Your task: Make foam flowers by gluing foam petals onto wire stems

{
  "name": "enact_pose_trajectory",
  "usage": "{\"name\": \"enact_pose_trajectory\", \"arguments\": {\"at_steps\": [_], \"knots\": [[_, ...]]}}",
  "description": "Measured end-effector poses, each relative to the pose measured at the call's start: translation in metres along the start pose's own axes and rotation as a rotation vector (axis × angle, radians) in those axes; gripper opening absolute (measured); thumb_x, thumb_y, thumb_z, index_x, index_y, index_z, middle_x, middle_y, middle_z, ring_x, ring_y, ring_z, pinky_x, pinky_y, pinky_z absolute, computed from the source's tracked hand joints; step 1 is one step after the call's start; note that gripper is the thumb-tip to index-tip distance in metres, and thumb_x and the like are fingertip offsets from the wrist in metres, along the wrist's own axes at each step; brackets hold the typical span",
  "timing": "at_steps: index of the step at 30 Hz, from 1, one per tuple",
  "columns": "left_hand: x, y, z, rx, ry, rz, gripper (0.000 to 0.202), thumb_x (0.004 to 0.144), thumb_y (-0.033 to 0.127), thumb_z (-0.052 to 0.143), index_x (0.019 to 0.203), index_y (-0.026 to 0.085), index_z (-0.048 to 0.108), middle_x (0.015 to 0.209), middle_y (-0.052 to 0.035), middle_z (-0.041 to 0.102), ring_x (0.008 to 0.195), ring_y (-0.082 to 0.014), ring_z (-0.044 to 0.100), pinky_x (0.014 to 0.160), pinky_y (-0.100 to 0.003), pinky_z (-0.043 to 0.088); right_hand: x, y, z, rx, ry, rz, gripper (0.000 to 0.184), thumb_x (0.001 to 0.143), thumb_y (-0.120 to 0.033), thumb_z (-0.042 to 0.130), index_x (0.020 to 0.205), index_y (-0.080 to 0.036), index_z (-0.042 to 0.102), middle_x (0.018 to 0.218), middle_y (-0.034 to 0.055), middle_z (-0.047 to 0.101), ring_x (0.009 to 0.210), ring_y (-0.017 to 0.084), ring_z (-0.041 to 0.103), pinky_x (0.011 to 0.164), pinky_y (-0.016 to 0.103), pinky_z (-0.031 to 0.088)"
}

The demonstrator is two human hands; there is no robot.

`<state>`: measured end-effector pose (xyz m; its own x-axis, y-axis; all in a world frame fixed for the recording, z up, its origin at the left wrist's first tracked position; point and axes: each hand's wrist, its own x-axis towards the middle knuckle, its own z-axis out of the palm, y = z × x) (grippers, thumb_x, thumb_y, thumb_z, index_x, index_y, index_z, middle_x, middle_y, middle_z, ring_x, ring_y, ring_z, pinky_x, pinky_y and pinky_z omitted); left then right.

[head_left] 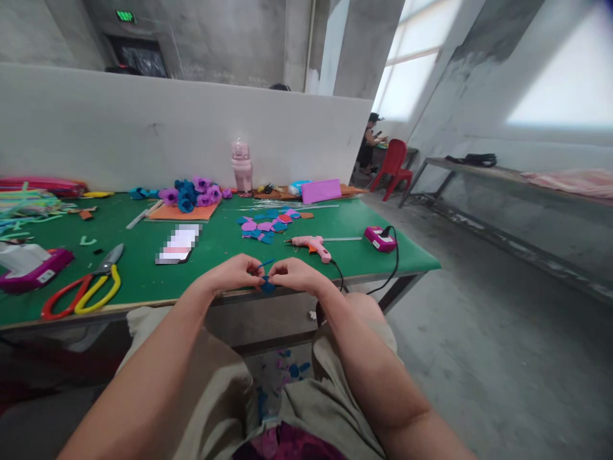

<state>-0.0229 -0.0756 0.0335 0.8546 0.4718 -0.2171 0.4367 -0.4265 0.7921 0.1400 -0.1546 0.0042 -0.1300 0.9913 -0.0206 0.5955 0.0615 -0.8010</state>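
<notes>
My left hand (234, 271) and my right hand (294, 273) meet at the near edge of the green table (143, 281). Both are closed, pinching a small blue foam flower piece (267, 285) between the fingertips. A thin blue stem sticks up from it toward the left hand. Just beyond my right hand lies a pink glue gun (310, 245) with a black cord. Loose blue and pink foam petals (263, 227) lie farther back on the table.
Yellow and red scissors (89, 287) lie at the left. Finished blue and purple flowers (194, 193) sit on an orange sheet, near a pink bottle (241, 166). A pink box (380, 237) rests at the right corner. A person sits by a red chair (393, 167) far off.
</notes>
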Motion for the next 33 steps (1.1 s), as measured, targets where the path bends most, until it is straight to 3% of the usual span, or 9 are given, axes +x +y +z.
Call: {"name": "enact_pose_trajectory", "arguments": {"at_steps": [3,6,8,12,19,22,25,29,33], "knots": [[0.0,0.0,0.001,-0.033,0.033,-0.002,0.019,0.06,0.033,0.06,0.062,0.015,0.059,0.057,0.0021,0.06,0.055,-0.0114,0.05,0.053,-0.021,0.033,-0.002,-0.006,-0.004,-0.014,0.016,-0.019,0.018,0.07,-0.027,0.053,0.074,-0.014,0.065,0.064,-0.0015,0.06,0.06,0.01,0.05,0.054,0.019,0.034],[-0.002,0.001,-0.002,-0.108,0.072,-0.012,0.019,0.059,0.033,0.062,0.064,0.015,0.059,0.059,0.0007,0.062,0.055,-0.0113,0.051,0.053,-0.021,0.035,-0.019,-0.013,-0.025,-0.021,0.177,-0.038,0.024,0.073,-0.036,0.052,0.082,-0.015,0.062,0.075,0.0011,0.063,0.068,0.012,0.053,0.059,0.021,0.037],[-0.005,0.001,-0.005,-0.16,0.114,-0.024,0.02,0.06,0.034,0.062,0.067,0.015,0.058,0.061,-0.0004,0.063,0.053,-0.0105,0.05,0.049,-0.02,0.033,-0.044,-0.014,-0.048,-0.133,0.293,-0.003,0.026,0.077,-0.039,0.048,0.079,-0.016,0.06,0.075,0.0014,0.062,0.067,0.012,0.052,0.06,0.023,0.036],[-0.008,0.001,-0.009,-0.204,0.178,-0.034,0.021,0.061,0.034,0.063,0.068,0.015,0.057,0.061,-0.0017,0.063,0.049,-0.0088,0.047,0.043,-0.019,0.026,-0.119,0.0,-0.081,-0.48,0.238,0.181,0.013,0.073,-0.028,0.049,0.068,-0.018,0.054,0.062,-0.0011,0.055,0.058,0.012,0.048,0.055,0.023,0.033],[-0.007,0.002,-0.008,-0.224,0.166,-0.004,0.02,0.06,0.033,0.064,0.066,0.015,0.056,0.059,-0.0005,0.062,0.045,-0.007,0.042,0.04,-0.018,0.022,-0.21,0.016,-0.046,-0.676,0.157,0.37,0.013,0.065,-0.018,0.048,0.077,-0.018,0.049,0.077,0.0043,0.057,0.067,0.015,0.05,0.059,0.024,0.033],[-0.006,0.0,-0.007,-0.214,0.171,-0.011,0.02,0.061,0.033,0.063,0.067,0.015,0.056,0.06,-0.0005,0.062,0.045,-0.0072,0.042,0.039,-0.018,0.022,-0.212,0.012,-0.036,-0.711,0.148,0.389,0.008,0.065,-0.017,0.047,0.07,-0.018,0.052,0.071,0.004,0.058,0.064,0.015,0.051,0.057,0.024,0.031],[-0.006,-0.002,-0.008,-0.215,0.184,-0.004,0.019,0.062,0.033,0.063,0.067,0.016,0.057,0.059,-0.0004,0.062,0.046,-0.0076,0.043,0.04,-0.018,0.023,-0.2,0.024,-0.055,-0.702,0.202,0.421,0.008,0.066,-0.019,0.046,0.065,-0.018,0.054,0.067,0.003,0.059,0.062,0.014,0.052,0.055,0.023,0.03],[-0.007,-0.002,-0.009,-0.22,0.208,-0.004,0.018,0.061,0.032,0.063,0.066,0.016,0.058,0.059,-0.0005,0.063,0.047,-0.0081,0.045,0.042,-0.019,0.025,-0.178,0.082,-0.093,-0.682,0.405,0.67,0.007,0.063,-0.022,0.05,0.063,-0.019,0.056,0.063,0.0015,0.061,0.06,0.015,0.053,0.051,0.023,0.03],[-0.005,-0.002,-0.008,-0.238,0.221,0.008,0.017,0.06,0.031,0.063,0.065,0.015,0.057,0.058,-0.0011,0.063,0.046,-0.0081,0.045,0.043,-0.02,0.027,-0.163,0.144,-0.086,-0.498,0.427,0.931,0.016,0.068,-0.024,0.052,0.057,-0.016,0.06,0.059,0.0059,0.062,0.061,0.017,0.058,0.049,0.022,0.034]]}}
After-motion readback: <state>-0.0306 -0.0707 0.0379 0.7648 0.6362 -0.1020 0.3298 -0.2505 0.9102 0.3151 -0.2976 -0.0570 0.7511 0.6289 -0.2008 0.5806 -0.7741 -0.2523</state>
